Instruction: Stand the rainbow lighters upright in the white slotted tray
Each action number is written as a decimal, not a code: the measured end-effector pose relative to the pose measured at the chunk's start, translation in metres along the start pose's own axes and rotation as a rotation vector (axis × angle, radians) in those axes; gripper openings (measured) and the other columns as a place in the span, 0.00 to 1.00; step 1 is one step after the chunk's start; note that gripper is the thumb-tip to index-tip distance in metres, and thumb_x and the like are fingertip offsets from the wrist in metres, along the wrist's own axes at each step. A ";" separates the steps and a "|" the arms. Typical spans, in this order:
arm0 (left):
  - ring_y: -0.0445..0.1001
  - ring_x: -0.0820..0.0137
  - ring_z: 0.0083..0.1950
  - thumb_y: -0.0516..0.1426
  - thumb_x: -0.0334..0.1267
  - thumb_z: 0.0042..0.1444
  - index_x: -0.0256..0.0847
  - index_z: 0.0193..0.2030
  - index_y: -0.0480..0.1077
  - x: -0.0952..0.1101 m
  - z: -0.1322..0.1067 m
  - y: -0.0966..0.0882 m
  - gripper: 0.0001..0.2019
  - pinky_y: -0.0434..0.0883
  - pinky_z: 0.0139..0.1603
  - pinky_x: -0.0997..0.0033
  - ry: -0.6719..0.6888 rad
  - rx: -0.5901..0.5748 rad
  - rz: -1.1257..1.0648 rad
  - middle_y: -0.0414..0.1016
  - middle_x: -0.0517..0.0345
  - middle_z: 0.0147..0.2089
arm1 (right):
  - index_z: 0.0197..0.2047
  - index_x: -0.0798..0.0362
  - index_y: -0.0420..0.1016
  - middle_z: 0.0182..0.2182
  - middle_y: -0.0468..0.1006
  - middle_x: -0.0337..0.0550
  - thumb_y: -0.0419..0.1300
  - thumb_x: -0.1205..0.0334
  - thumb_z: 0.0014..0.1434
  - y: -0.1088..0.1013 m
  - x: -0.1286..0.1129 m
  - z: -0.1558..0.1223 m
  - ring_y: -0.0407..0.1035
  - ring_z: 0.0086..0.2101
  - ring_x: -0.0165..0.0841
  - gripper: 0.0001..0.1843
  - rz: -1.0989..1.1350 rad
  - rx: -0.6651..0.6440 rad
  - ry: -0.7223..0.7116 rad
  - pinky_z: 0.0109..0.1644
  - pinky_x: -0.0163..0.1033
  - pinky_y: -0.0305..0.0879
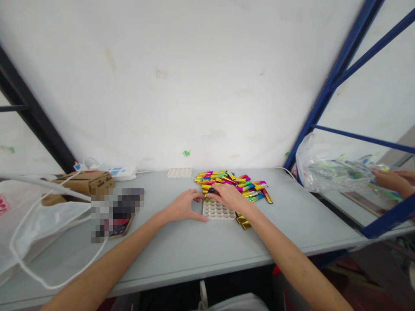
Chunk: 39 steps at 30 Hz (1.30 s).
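Note:
A white tray with rows of round holes (218,211) lies on the grey table (201,246). My left hand (184,205) rests at the tray's left edge, thumb and fingers curved around it. My right hand (228,195) hovers over the tray's far edge, fingers pinched on a small dark-tipped tube (211,190). Just behind lies a heap of shiny multicoloured tubes (235,183). A few gold tubes (243,222) lie by my right wrist.
A second white holed tray (179,172) sits near the wall. At left are a cardboard box (84,181), a power strip (121,172), a white cable and a white plastic bag (29,224). Beyond the blue rack post (327,99), another person's hands (394,179) hold a clear bag.

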State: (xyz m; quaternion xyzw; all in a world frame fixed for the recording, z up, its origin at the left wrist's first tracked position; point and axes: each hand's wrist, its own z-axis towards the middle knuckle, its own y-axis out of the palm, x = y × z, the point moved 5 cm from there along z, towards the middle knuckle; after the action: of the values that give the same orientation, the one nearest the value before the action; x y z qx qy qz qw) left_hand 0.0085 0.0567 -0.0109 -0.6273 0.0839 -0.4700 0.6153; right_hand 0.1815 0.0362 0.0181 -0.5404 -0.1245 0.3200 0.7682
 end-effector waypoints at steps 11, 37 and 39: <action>0.72 0.57 0.48 0.68 0.65 0.42 0.43 0.50 0.74 0.002 0.000 -0.002 0.35 0.69 0.51 0.61 0.023 -0.007 -0.004 0.74 0.54 0.46 | 0.47 0.51 0.78 0.32 0.80 0.45 0.59 0.41 0.66 0.000 0.002 0.003 0.73 0.34 0.38 0.21 0.052 0.041 0.040 0.38 0.38 0.64; 0.72 0.62 0.40 0.67 0.63 0.39 0.41 0.38 0.68 0.009 -0.005 -0.020 0.30 0.68 0.41 0.66 0.011 -0.080 -0.021 0.73 0.57 0.39 | 0.44 0.52 0.84 0.42 0.83 0.48 0.68 0.49 0.57 -0.043 0.107 -0.033 0.75 0.42 0.41 0.17 0.397 0.203 0.282 0.50 0.47 0.69; 0.71 0.63 0.39 0.67 0.64 0.40 0.41 0.37 0.67 0.009 -0.004 -0.019 0.30 0.67 0.39 0.67 0.002 -0.071 -0.004 0.72 0.58 0.38 | 0.45 0.53 0.83 0.42 0.83 0.48 0.69 0.47 0.56 -0.041 0.109 -0.031 0.76 0.42 0.41 0.20 0.553 0.268 0.332 0.49 0.46 0.71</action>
State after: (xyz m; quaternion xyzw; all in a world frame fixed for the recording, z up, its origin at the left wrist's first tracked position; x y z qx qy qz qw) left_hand 0.0017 0.0515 0.0089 -0.6482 0.0998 -0.4688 0.5916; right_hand 0.2960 0.0726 0.0271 -0.4926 0.1962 0.4373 0.7264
